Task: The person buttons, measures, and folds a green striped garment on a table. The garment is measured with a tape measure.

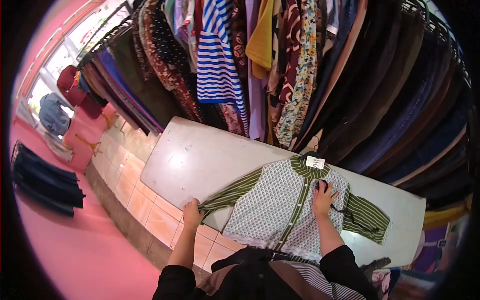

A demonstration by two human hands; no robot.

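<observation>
A blouse (270,192) with a white patterned body, green striped sleeves and a buttoned green striped front lies spread on the white table (185,145). My left hand (192,214) is closed on the cuff end of one sleeve (232,192), which is drawn out past the table edge. Over the upper chest of the blouse, my right hand (324,197) is closed around a small black object (321,185) whose kind I cannot make out. Dark straps (350,216) trail beside that hand. At the collar is a white label (315,162); the other striped sleeve (370,217) lies flat.
Racks of hanging clothes, among them a blue-and-white striped top (217,65) and dark trousers (400,100), line the table's far side. Jeans (47,180) hang on the pink wall at left. Folded cloth (377,265) lies by the near right edge.
</observation>
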